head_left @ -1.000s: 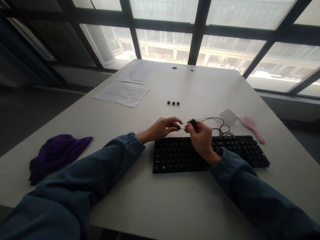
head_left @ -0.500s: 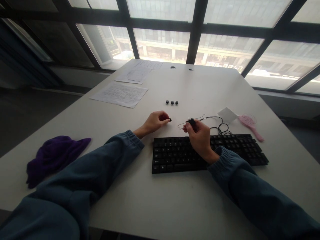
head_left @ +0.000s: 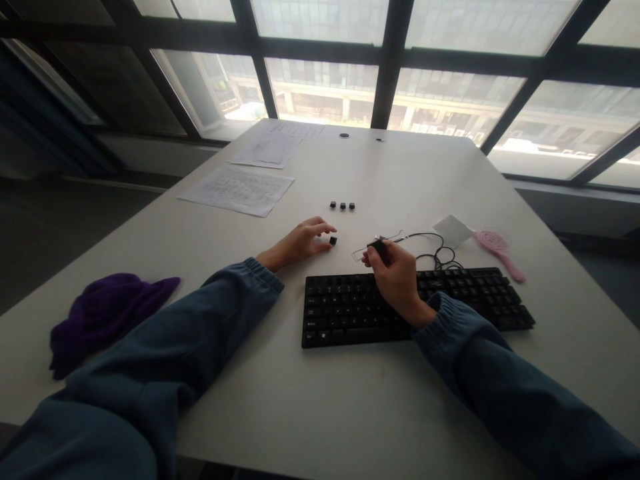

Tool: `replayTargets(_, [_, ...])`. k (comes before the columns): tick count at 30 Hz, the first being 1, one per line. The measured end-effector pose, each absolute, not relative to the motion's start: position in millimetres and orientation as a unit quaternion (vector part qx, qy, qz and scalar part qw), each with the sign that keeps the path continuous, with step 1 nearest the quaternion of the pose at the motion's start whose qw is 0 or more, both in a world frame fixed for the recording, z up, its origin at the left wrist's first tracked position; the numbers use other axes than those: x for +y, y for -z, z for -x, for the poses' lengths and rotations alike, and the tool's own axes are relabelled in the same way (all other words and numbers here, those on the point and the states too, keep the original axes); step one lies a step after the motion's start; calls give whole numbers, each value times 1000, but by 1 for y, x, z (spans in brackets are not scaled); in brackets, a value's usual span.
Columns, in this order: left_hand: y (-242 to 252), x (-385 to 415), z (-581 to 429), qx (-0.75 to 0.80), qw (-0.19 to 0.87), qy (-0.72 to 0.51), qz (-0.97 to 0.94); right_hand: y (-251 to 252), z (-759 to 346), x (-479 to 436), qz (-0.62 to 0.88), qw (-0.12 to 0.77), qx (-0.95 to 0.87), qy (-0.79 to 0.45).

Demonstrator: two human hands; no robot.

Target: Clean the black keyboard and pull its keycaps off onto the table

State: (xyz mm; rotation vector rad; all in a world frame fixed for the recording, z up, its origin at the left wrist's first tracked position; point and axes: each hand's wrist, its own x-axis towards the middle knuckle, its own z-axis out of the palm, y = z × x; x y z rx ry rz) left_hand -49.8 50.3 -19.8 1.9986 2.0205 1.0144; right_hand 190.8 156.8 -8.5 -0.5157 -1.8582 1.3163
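A single black keycap (head_left: 333, 241) sits on the table at the fingertips of my left hand (head_left: 304, 241), whose thumb and fingers are apart around it. Whether the thumb still touches the keycap is hard to tell. My right hand (head_left: 397, 273) is closed on the black handle of a wire keycap puller (head_left: 379, 247), and its thin wire loops stick out to the left. Beneath the right hand lies a black keyboard (head_left: 345, 320). Farther back, three more black keycaps (head_left: 343, 206) stand in a short row.
A black cable (head_left: 440, 250) coils behind the keyboard. To the right are a white paper piece (head_left: 453, 230) and a pink hairbrush (head_left: 500, 253). Printed sheets (head_left: 240, 190) lie at the back left, a purple cloth item (head_left: 107, 320) at the front left. Windows line the far side.
My left hand has let go of the keycap, leaving it on the table, and its fingers have spread while drawing slightly left. My right hand keeps hold of the puller, nearly still.
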Motion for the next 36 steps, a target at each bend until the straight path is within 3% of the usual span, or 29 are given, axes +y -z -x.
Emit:
replayTargets(7, [22, 68, 48, 675, 48, -316, -665, 7, -191, 157, 207, 387, -741, -509])
replayTargets(16, [4, 162, 66, 689, -92, -303, -652, 9, -190, 157, 209, 388, -745, -500])
replayTargets(30, [29, 204, 99, 696, -44, -269, -664, 10, -191, 154, 213, 378, -740, -514])
replayTargets(36, [21, 198, 102, 696, -84, -294, -650, 8, -191, 155, 214, 392, -734, -512])
